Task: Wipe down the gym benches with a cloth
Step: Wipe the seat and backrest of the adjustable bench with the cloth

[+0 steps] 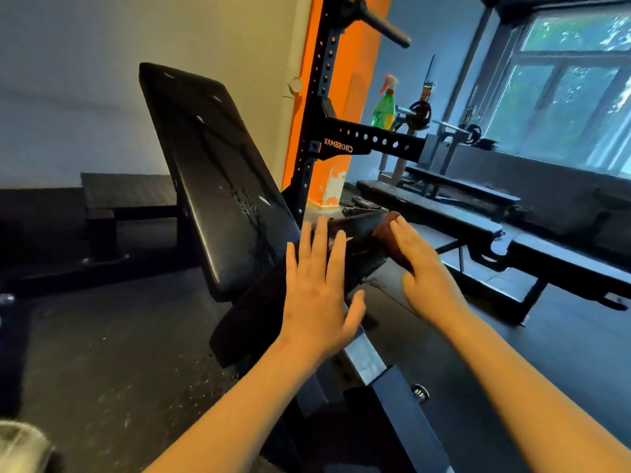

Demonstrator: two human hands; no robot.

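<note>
On my far left the incline bench's backrest (pixel 211 172) stands steeply tilted. Its long axis runs from the top end, which points up and left toward the wall, down to the right, where it meets the seat surface (pixel 252 315). The seat's long axis carries on the other way, rising from lower left to upper right.

My left hand (pixel 316 295) is spread flat over the seat with fingers straight and apart, gripping nothing. I cannot tell whether the palm touches the pad.

Just right of it, the brown cloth (pixel 389 238) sits at the seat's far upper end, bunched and blurred. My right hand (pixel 426 278) lies flat on it with straight fingers, curled round nothing.

Behind, the black rack (pixel 372 141) carries orange lettering, "CROSSMAX", upside down from my view. A green spray bottle (pixel 384 112) with a red-orange trigger stands on its arm. Further right lie long flat benches (pixel 440 213), running lengthwise below the window (pixel 566 83).
</note>
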